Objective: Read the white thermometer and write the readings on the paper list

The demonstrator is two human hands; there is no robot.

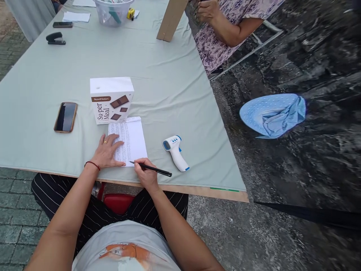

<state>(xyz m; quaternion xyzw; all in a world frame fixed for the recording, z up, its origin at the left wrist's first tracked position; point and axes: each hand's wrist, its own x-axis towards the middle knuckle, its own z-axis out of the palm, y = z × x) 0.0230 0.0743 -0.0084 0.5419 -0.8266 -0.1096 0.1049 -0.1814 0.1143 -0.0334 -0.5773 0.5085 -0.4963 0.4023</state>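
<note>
A sheet of paper lies near the front edge of the table, its left part covered in rows of small handwriting. My left hand rests flat on its left side with the fingers spread. In my right hand is a black pen, pinched between the fingers, its tip at the lower part of the paper. A white "Super Meal" box stands upright just behind the sheet. To the right of the paper lies a white and blue infrared thermometer.
On the pale green tablecloth lie a phone, a stapler and another phone. A clear plastic basket and a cardboard piece are farther back. Another person's arm shows beyond the right edge. A blue hat lies on the ground.
</note>
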